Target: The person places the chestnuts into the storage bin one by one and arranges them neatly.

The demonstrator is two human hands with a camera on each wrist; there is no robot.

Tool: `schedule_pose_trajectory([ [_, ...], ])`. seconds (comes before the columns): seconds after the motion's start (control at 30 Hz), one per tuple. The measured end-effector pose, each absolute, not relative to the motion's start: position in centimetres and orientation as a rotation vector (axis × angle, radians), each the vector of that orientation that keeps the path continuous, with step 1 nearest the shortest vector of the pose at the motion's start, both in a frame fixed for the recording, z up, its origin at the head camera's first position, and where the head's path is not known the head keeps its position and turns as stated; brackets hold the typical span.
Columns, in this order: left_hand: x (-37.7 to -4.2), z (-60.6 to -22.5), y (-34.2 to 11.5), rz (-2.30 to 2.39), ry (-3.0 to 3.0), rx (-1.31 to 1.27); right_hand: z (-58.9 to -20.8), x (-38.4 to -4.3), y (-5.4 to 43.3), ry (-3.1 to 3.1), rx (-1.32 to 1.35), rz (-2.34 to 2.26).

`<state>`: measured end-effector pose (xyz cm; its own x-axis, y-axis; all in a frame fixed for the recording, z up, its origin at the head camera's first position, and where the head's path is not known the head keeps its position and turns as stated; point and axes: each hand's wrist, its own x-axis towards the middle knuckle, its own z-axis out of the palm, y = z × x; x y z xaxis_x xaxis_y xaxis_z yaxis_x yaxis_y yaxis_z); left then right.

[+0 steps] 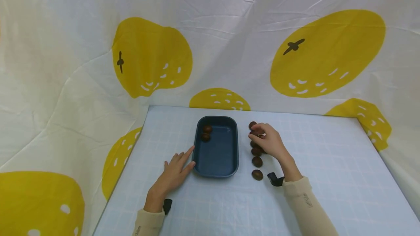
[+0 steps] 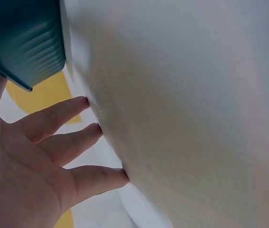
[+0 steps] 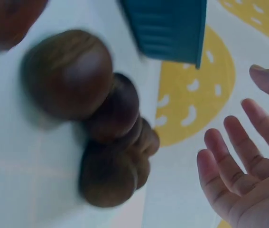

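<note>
A dark blue dish [image 1: 223, 157] stands on the table, with two brown chestnuts [image 1: 206, 137] in its far left corner. My left hand [image 1: 174, 174] is spread beside the dish, index finger and thumb at its left rim. In the left wrist view the other fingertips [image 2: 94, 127] rest on the tabletop. Right of the dish lies an uneven line of loose chestnuts [image 1: 257, 161], several bunched at the far end. My right hand [image 1: 270, 142] hovers over that bunch and hides part of it. The right wrist view shows its fingers [image 3: 241, 175] loosely bent with nothing between them.
A pale blue checked cloth [image 1: 328, 177] covers the table. Behind it hangs a white sheet [image 1: 229, 57] printed with yellow fruit. Black wrist-camera mounts [image 1: 275, 179] sit at both cuffs. The nearest chestnut [image 1: 257, 174] lies a little apart from the others.
</note>
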<state>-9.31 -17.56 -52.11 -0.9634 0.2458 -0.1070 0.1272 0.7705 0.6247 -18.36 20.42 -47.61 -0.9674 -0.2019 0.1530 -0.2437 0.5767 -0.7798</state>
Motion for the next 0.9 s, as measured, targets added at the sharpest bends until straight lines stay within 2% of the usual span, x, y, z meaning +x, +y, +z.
schedule_pose_trajectory([
  [0.47, -9.4, -52.3, -17.7, 0.966, 2.767, 0.281, -49.5, -16.6, 24.2, -2.786, 0.284, 1.346],
  [0.9, -9.5, -52.5, -17.8, 0.991, 2.787, 0.303, -51.2, -16.5, 26.2, -2.849, 0.240, 1.285],
])
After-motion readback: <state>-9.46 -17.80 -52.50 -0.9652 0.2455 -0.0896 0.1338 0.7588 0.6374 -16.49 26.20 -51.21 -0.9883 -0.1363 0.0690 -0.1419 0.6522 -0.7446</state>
